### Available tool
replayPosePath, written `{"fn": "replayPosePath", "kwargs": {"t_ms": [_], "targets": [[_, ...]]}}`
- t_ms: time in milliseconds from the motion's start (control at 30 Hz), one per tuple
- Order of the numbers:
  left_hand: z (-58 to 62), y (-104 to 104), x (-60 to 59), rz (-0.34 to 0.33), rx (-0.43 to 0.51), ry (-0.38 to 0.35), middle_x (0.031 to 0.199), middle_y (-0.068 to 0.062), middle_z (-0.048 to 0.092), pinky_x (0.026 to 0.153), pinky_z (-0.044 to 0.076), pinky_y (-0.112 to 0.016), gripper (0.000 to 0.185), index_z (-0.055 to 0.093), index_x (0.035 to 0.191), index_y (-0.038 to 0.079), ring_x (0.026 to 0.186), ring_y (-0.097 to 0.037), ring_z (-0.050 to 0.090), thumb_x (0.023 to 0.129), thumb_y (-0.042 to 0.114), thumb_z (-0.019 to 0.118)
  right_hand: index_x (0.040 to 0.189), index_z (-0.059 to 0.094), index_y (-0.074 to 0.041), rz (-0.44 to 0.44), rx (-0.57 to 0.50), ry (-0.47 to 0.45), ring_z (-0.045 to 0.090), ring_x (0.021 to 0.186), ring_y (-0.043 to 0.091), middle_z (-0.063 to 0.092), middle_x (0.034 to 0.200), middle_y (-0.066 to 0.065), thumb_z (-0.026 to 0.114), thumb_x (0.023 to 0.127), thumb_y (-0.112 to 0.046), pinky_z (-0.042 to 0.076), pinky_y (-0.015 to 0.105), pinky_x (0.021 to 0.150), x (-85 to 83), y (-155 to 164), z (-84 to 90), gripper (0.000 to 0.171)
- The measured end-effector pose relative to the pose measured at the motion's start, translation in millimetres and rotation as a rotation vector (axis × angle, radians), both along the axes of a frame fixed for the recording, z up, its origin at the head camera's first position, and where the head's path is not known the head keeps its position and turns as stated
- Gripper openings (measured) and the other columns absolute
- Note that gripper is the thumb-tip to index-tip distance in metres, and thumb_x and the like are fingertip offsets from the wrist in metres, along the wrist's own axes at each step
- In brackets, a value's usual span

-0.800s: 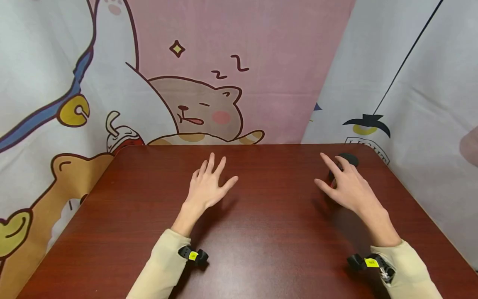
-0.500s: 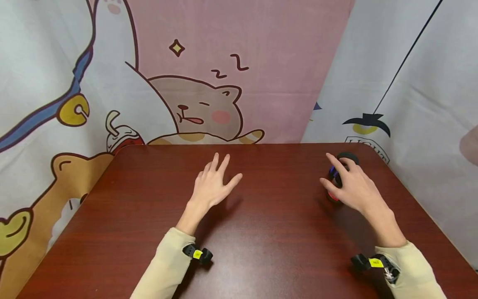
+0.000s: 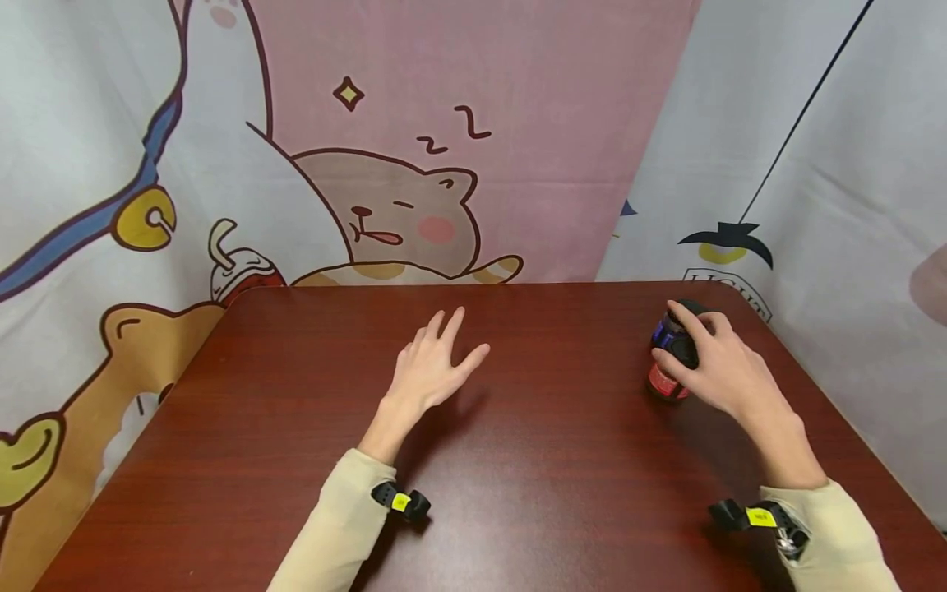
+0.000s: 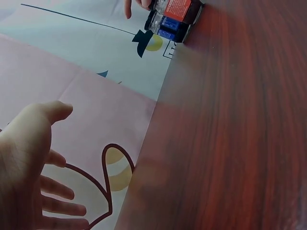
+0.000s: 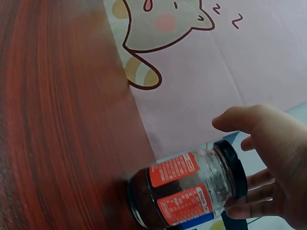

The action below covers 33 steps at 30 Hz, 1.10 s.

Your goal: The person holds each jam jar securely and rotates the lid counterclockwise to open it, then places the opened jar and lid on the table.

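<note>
The jar (image 3: 669, 362) stood on the desk (image 3: 518, 460), the right hand (image 3: 721, 370) with fingers curled round its black lid; the left hand (image 3: 432, 370) hovered, fingers spread.

- On the jar (image 5: 189, 191) under the right hand (image 3: 721, 370), we see red and blue labels with white print too small for us to read
- On the backdrop (image 3: 444, 131) beyond the left hand (image 3: 432, 370), we read "z z" above the sleeping cartoon animal
</note>
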<state>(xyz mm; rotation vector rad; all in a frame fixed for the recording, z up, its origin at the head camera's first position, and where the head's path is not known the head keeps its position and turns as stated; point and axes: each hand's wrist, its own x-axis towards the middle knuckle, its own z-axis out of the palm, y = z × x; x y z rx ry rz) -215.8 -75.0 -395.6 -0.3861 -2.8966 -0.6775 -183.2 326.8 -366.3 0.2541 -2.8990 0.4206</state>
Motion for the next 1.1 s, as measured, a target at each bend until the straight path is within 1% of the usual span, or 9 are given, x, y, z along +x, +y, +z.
{"fn": "replayPosePath", "kwargs": {"t_ms": [100, 167, 333, 467, 633, 767, 867, 967, 1100], "targets": [[0.0, 3, -0.2, -0.007, 0.008, -0.002, 0.158, -0.016, 0.036, 0.099, 0.044, -0.058, 0.083, 0.030, 0.160, 0.024, 0.135, -0.041, 0.046, 0.094, 0.073, 0.042, 0.160, 0.024, -0.018, -0.007, 0.001, -0.020, 0.059, 0.093, 0.049, 0.038, 0.132, 0.032, 0.062, 0.095, -0.054, 0.049, 0.061, 0.067, -0.2, 5, 0.7, 0.083], [0.5, 4, -0.3, -0.010, 0.008, -0.004, 0.158, -0.016, 0.036, 0.098, 0.045, -0.058, 0.083, 0.030, 0.160, 0.024, 0.134, -0.041, 0.047, 0.094, 0.073, 0.042, 0.160, 0.024, -0.017, 0.001, -0.006, -0.031, 0.058, 0.093, 0.048, 0.040, 0.130, 0.031, 0.063, 0.094, -0.054, 0.049, 0.061, 0.067, -1.0, 8, 0.2, 0.085], [0.9, 9, -0.9, -0.020, 0.018, -0.018, 0.158, -0.016, 0.037, 0.097, 0.046, -0.059, 0.083, 0.029, 0.160, 0.025, 0.134, -0.042, 0.047, 0.094, 0.073, 0.042, 0.159, 0.026, -0.014, 0.071, -0.078, -0.045, 0.055, 0.105, 0.047, 0.048, 0.126, 0.029, 0.069, 0.093, -0.046, 0.045, 0.065, 0.080, -3.9, 17, -3.0, 0.085], [0.8, 14, -1.1, -0.032, 0.037, -0.022, 0.157, -0.015, 0.038, 0.095, 0.047, -0.059, 0.083, 0.029, 0.160, 0.024, 0.131, -0.040, 0.050, 0.094, 0.072, 0.043, 0.156, 0.031, -0.010, 0.131, -0.127, -0.044, 0.052, 0.108, 0.044, 0.052, 0.122, 0.027, 0.075, 0.090, -0.040, 0.043, 0.064, 0.084, -6.6, 25, -5.8, 0.085], [0.2, 19, -1.0, -0.056, 0.053, -0.019, 0.154, -0.013, 0.043, 0.091, 0.050, -0.056, 0.083, 0.028, 0.160, 0.023, 0.124, -0.037, 0.057, 0.095, 0.071, 0.044, 0.152, 0.038, -0.008, 0.174, -0.155, -0.047, 0.054, 0.104, 0.040, 0.053, 0.120, 0.025, 0.080, 0.086, -0.036, 0.046, 0.059, 0.079, -8.3, 31, -8.0, 0.083], [-1.0, 24, -1.2, -0.077, 0.053, -0.024, 0.151, -0.013, 0.045, 0.088, 0.051, -0.054, 0.083, 0.027, 0.161, 0.022, 0.116, -0.036, 0.062, 0.095, 0.070, 0.046, 0.150, 0.042, -0.009, 0.180, -0.173, -0.059, 0.056, 0.097, 0.037, 0.054, 0.119, 0.023, 0.082, 0.084, -0.035, 0.049, 0.049, 0.072, -8.3, 32, -8.4, 0.081], [-0.7, 29, -1.3, -0.090, 0.056, -0.033, 0.151, -0.013, 0.046, 0.089, 0.051, -0.054, 0.083, 0.026, 0.161, 0.022, 0.116, -0.036, 0.063, 0.096, 0.069, 0.045, 0.149, 0.045, -0.010, 0.178, -0.187, -0.061, 0.056, 0.093, 0.035, 0.055, 0.118, 0.020, 0.083, 0.084, -0.035, 0.048, 0.040, 0.068, -8.0, 31, -8.7, 0.080], [-0.1, 34, -1.2, -0.098, 0.058, -0.037, 0.151, -0.013, 0.046, 0.090, 0.050, -0.054, 0.083, 0.026, 0.161, 0.023, 0.117, -0.036, 0.062, 0.096, 0.070, 0.045, 0.148, 0.047, -0.011, 0.182, -0.196, -0.055, 0.055, 0.091, 0.033, 0.055, 0.118, 0.017, 0.084, 0.083, -0.035, 0.046, 0.034, 0.065, -7.7, 30, -8.8, 0.079], [-0.9, 43, -0.3, -0.120, 0.064, -0.057, 0.151, -0.013, 0.047, 0.092, 0.050, -0.054, 0.082, 0.025, 0.161, 0.023, 0.119, -0.036, 0.062, 0.096, 0.069, 0.045, 0.147, 0.049, -0.011, 0.191, -0.194, -0.060, 0.055, 0.090, 0.031, 0.055, 0.118, 0.017, 0.084, 0.083, -0.035, 0.045, 0.032, 0.065, -6.5, 31, -7.9, 0.077]]}}
